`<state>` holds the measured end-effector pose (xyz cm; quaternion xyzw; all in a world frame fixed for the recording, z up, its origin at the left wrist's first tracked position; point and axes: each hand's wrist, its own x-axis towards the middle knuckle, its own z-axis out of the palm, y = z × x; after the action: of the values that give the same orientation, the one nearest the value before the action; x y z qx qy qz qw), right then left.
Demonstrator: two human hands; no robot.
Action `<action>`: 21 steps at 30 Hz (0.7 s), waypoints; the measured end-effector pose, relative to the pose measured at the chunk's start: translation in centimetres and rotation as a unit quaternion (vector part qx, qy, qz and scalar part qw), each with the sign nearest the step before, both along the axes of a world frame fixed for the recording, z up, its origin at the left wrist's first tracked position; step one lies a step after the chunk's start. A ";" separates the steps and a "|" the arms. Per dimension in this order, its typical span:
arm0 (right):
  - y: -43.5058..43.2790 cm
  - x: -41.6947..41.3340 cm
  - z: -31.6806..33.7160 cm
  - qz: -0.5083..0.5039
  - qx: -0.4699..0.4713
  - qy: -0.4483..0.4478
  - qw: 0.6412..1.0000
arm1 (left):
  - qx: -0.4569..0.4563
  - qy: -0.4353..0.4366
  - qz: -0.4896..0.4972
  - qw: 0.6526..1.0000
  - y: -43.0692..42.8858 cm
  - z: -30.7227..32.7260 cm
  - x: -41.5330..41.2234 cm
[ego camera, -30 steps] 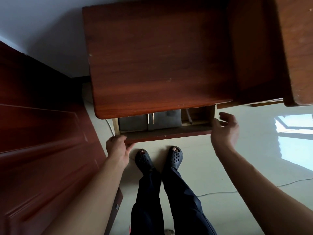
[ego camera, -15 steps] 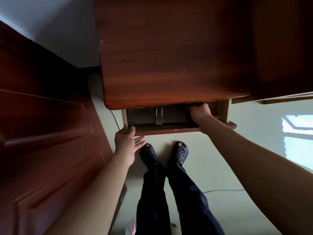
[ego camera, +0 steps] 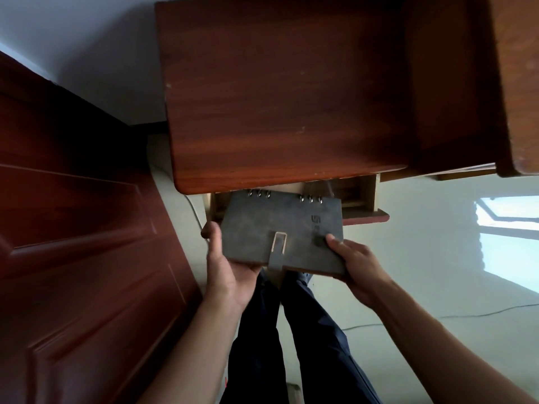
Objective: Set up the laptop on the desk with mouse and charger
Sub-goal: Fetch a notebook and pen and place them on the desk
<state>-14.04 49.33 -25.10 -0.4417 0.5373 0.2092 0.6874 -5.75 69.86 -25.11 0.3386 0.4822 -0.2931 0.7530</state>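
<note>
A grey ring-bound notebook (ego camera: 280,231) with a strap clasp hangs just in front of the open drawer (ego camera: 364,199) under the reddish wooden desk top (ego camera: 277,97). My left hand (ego camera: 224,263) supports its lower left corner from beneath. My right hand (ego camera: 353,260) grips its lower right corner, thumb on the cover. No laptop, mouse or charger shows in this view.
A dark red panelled door (ego camera: 81,228) stands close at the left. A taller wooden piece (ego camera: 513,83) adjoins the desk at the right. A thin cable (ego camera: 437,316) runs across the pale floor. My legs (ego camera: 291,330) stand below the drawer.
My right hand has come out of the drawer with the grey notebook. My left hand has left the drawer's front edge and now holds the notebook too.
</note>
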 end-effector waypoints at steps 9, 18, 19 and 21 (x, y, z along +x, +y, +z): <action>-1.0 1.6 2.2 0.344 -0.139 0.024 0.928 | -0.019 0.059 0.006 0.998 -0.3 1.0 -1.6; -5.2 9.5 -4.1 0.418 -0.439 0.098 0.789 | -0.020 0.063 -0.016 0.998 3.2 0.7 -2.1; -4.8 10.0 -4.9 0.422 -0.431 0.109 0.790 | -0.016 0.056 -0.017 0.998 3.7 0.8 -2.2; -4.5 10.5 -6.2 0.404 -0.437 0.118 0.795 | 0.000 0.040 -0.029 0.999 4.7 1.0 -2.2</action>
<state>-3.56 44.87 -31.25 -0.8435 0.4217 0.2615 0.2057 -7.95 74.53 -24.14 0.3405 0.5014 -0.3281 0.7245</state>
